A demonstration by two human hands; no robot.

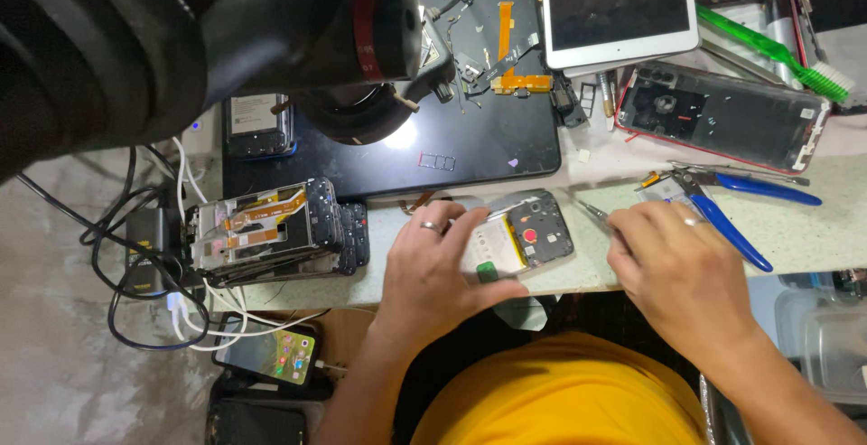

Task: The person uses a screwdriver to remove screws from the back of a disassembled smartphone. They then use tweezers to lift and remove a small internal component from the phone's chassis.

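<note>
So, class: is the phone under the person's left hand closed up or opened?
Opened: the phone lies back cover off, battery and inner boards exposed.

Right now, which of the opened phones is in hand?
The opened phone at the table edge, held by the left hand; the red-framed phone and the stacked phones lie untouched.

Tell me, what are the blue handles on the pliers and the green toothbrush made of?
The pliers' blue handles look like a rubbery plastic coating: smooth, slightly glossy, over grey metal at the joint. The green toothbrush seems to be see-through hard plastic with white bristles, probably nylon. The right hand rests just beside the pliers.
</note>
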